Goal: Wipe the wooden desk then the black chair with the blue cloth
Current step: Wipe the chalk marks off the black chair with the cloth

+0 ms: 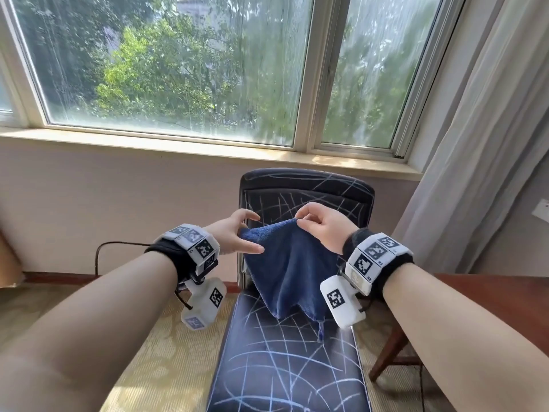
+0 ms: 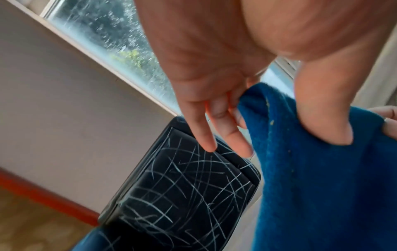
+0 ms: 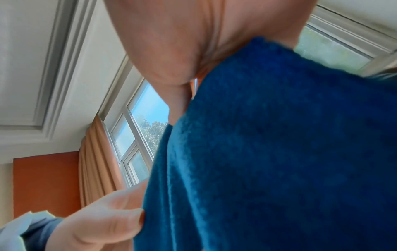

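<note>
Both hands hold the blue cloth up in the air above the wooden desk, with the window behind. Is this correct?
Not quite. Both hands, left hand and right hand, hold the blue cloth above the black chair, not the wooden desk; the head view shows it.

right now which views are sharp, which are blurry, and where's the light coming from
Head view: sharp, daylit through the window, straight frames bowed by the wide lens. Left wrist view: blue cloth and black chair fairly clear, left hand soft. Right wrist view: right hand and cloth blurred up close.
</note>
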A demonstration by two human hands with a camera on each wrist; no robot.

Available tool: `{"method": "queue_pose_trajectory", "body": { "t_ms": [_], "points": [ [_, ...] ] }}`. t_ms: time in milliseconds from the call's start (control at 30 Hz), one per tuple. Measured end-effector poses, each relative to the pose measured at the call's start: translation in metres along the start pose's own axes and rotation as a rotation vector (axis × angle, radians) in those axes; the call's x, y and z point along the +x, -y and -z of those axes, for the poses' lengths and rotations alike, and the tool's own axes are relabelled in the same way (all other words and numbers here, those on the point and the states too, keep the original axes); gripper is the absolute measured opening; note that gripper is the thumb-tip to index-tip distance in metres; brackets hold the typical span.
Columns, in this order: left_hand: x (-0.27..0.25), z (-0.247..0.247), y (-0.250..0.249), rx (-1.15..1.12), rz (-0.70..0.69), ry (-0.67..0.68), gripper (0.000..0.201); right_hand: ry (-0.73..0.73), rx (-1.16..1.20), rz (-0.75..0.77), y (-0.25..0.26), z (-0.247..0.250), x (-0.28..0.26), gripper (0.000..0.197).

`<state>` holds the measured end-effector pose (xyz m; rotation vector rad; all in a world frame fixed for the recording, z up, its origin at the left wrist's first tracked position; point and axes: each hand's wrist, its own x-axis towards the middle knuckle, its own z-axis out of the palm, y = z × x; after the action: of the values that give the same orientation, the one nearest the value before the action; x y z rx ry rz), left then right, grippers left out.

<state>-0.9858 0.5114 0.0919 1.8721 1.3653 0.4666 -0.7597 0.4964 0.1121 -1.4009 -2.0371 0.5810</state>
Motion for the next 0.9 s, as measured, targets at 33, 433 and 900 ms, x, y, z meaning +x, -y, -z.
{"method": "queue_pose_trajectory", "body": {
  "t_ms": [33,433,900],
  "points": [
    [0.002,-0.005,0.005,-0.072,0.001,0.016,0.071,0.003,0.018,-0.005,-0.002,-0.002,-0.002,0.006],
    [0.035,-0.102,0.074,-0.679,0.220,0.106,0.015,0.069,0.167,-0.204,-0.073,-0.059,-0.020,0.009],
    [0.086,-0.297,0.249,-0.886,0.597,-0.113,0.010,0.136,-0.011,-1.033,-0.389,-0.217,-0.155,0.036]
  ]
}}
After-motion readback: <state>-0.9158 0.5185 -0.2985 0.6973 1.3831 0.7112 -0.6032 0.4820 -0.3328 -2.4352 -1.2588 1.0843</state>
